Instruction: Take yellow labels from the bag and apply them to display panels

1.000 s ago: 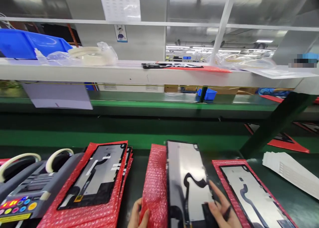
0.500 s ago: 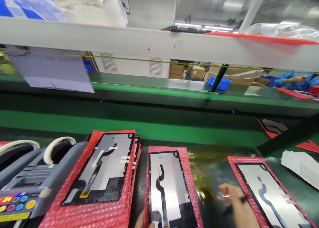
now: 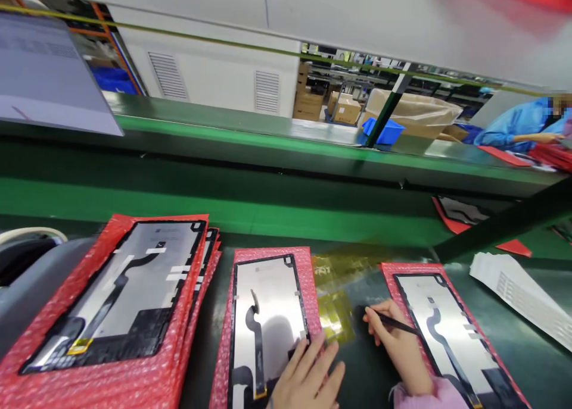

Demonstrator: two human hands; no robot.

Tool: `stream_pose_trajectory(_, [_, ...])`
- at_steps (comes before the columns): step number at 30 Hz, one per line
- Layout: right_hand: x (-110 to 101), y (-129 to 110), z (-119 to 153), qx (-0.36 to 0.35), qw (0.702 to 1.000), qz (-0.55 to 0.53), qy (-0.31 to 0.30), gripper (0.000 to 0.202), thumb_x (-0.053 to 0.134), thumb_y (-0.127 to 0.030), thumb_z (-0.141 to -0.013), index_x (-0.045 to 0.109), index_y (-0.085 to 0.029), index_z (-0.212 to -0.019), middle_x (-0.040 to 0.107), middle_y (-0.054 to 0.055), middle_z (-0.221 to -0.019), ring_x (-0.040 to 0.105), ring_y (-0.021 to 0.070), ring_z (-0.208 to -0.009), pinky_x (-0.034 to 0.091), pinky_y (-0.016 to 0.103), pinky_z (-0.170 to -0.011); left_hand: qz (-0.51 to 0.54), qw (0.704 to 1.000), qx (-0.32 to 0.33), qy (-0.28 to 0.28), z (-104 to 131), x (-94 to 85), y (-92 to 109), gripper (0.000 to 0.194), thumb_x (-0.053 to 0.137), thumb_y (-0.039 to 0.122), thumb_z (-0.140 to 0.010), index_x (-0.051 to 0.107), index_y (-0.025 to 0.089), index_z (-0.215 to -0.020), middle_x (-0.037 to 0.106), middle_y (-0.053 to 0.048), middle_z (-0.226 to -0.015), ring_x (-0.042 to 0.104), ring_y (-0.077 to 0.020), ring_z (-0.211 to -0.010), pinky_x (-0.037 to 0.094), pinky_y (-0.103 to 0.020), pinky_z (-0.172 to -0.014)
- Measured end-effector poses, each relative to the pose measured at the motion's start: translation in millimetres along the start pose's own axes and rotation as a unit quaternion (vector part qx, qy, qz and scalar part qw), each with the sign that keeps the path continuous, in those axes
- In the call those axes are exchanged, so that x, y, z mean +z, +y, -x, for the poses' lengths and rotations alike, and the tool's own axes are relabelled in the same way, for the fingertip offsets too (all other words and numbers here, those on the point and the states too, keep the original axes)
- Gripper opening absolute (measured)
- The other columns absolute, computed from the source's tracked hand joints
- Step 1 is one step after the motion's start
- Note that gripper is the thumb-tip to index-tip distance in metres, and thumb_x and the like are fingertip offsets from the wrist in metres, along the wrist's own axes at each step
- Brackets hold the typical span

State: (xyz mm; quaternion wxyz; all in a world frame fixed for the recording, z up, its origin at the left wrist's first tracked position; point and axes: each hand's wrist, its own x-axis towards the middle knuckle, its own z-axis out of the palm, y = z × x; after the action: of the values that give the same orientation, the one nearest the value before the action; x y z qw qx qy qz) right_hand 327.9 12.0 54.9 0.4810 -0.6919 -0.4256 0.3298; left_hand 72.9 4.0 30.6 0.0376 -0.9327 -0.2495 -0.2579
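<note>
Far left: a grey machine (image 3: 27, 290) is seen only in part, cut by the frame edge.

Left: a stack of panels (image 3: 129, 290) in red bubble wrap lies on the desk (image 3: 370, 373), the top panel back-side up with a black flex cable across it.

Centre: a single panel (image 3: 268, 314) rests on its own red bubble sleeve (image 3: 308, 266). The left hand (image 3: 308, 376) is laid flat on the panel's lower right corner, fingers spread, nothing gripped; the panel is pinned down by it.

Centre right: yellow tape pieces (image 3: 335, 290) lie on the desk between the centre panel and the next one, just beside the left hand.

Right of centre: the right hand (image 3: 395, 343) is closed on a thin black tool (image 3: 393, 322), its tip pointed toward the tape.

Right: a further panel (image 3: 451, 337) lies on red wrap, touching the right wrist's side. A white sheet stack (image 3: 522, 302) lies well apart beyond it.

Step judged in hand: a tape piece is being picked with the tool while the centre panel is steadied. The next move is judged to call for a clean lift of one piece and careful placement on the flex cable.
</note>
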Motion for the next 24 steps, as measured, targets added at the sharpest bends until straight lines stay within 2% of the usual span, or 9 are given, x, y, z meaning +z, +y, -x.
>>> stream_pose_trajectory(2, [0, 2, 0, -0.001, 1.0, 0.008, -0.009, 0.051, 0.071, -0.073, -0.076, 0.06, -0.023, -0.075, 0.065, 0.001, -0.059, 0.054, 0.0144, -0.042, 0.043, 0.025, -0.039, 0.024, 0.998, -0.025, -0.046, -14, 14.2, 6, 0.055, 0.064, 0.059, -0.093, 0.061, 0.026, -0.136, 0.065, -0.004, -0.143, 0.061, -0.0304, -0.131, 0.053, -0.045, -0.106])
stream_pose_trajectory(3, [0, 2, 0, -0.001, 1.0, 0.012, -0.016, 0.05, 0.071, -0.072, -0.078, 0.06, -0.023, -0.075, 0.066, 0.001, -0.059, 0.054, 0.0141, -0.041, 0.043, 0.025, -0.039, 0.036, 0.996, -0.04, -0.073, -16, 20.5, 8, 0.061, 0.065, 0.063, -0.091, 0.058, 0.026, -0.14, 0.062, -0.006, -0.146, 0.058, -0.0318, -0.133, 0.052, -0.047, -0.107])
stream_pose_trajectory(5, [-1, 0, 0, 0.002, 0.999, 0.02, -0.031, 0.048, 0.07, -0.071, -0.079, 0.06, -0.024, -0.074, 0.066, 0.0, -0.059, 0.054, 0.0139, -0.042, 0.043, 0.025, -0.039, 0.057, 0.99, -0.065, -0.108, -14, 29.8, 12, 0.066, 0.065, 0.06, -0.091, 0.051, 0.027, -0.147, 0.056, -0.007, -0.152, 0.051, -0.0331, -0.14, 0.045, -0.051, -0.111])
stream_pose_trajectory(8, [-3, -6, 0, 0.005, 0.998, 0.036, -0.052, 0.047, 0.07, -0.07, -0.079, 0.061, -0.025, -0.073, 0.065, -0.001, -0.058, 0.054, 0.0141, -0.042, 0.044, 0.024, -0.04, 0.067, 0.988, -0.084, -0.113, -5, 34.3, 16, 0.068, 0.063, 0.056, -0.094, 0.043, 0.029, -0.153, 0.051, -0.006, -0.157, 0.043, -0.0325, -0.145, 0.036, -0.053, -0.116])
stream_pose_trajectory(16, [-3, -9, -2, 0.001, 0.996, 0.068, -0.057, 0.044, 0.068, -0.066, -0.084, 0.059, -0.026, -0.069, 0.065, -0.002, -0.055, 0.051, 0.0137, -0.04, 0.041, 0.025, -0.041, 0.037, 0.992, -0.077, -0.095, -7, 21.5, 16, 0.06, 0.051, 0.054, -0.101, 0.042, 0.03, -0.154, 0.046, -0.001, -0.161, 0.037, -0.029, -0.148, 0.025, -0.049, -0.12])
stream_pose_trajectory(18, [-4, -10, -2, -0.009, 0.997, 0.063, -0.043, 0.043, 0.07, -0.064, -0.084, 0.059, -0.026, -0.067, 0.064, -0.002, -0.055, 0.053, 0.0143, -0.044, 0.045, 0.026, -0.046, 0.038, 0.991, -0.079, -0.099, -13, 17.9, 16, 0.057, 0.053, 0.052, -0.1, 0.045, 0.029, -0.152, 0.047, -0.001, -0.16, 0.041, -0.029, -0.146, 0.03, -0.049, -0.119])
stream_pose_trajectory(21, [-6, -11, 5, -0.031, 0.999, 0.04, -0.019, 0.041, 0.072, -0.061, -0.084, 0.059, -0.026, -0.065, 0.063, -0.002, -0.055, 0.054, 0.0147, -0.048, 0.05, 0.027, -0.055, 0.05, 0.99, -0.082, -0.101, -23, 7.6, 17, 0.054, 0.062, 0.041, -0.096, 0.051, 0.027, -0.147, 0.053, -0.004, -0.155, 0.05, -0.0312, -0.14, 0.046, -0.05, -0.112])
stream_pose_trajectory(24, [-4, -11, 25, -0.046, 0.999, -0.002, 0.003, 0.043, 0.068, -0.06, -0.088, 0.056, -0.026, -0.064, 0.064, -0.002, -0.055, 0.051, 0.0122, -0.041, 0.045, 0.024, -0.043, 0.088, 0.991, -0.085, -0.049, -20, -13.9, 13, 0.054, 0.061, 0.023, -0.091, 0.052, 0.022, -0.144, 0.058, -0.01, -0.15, 0.052, -0.0323, -0.139, 0.055, -0.048, -0.104])
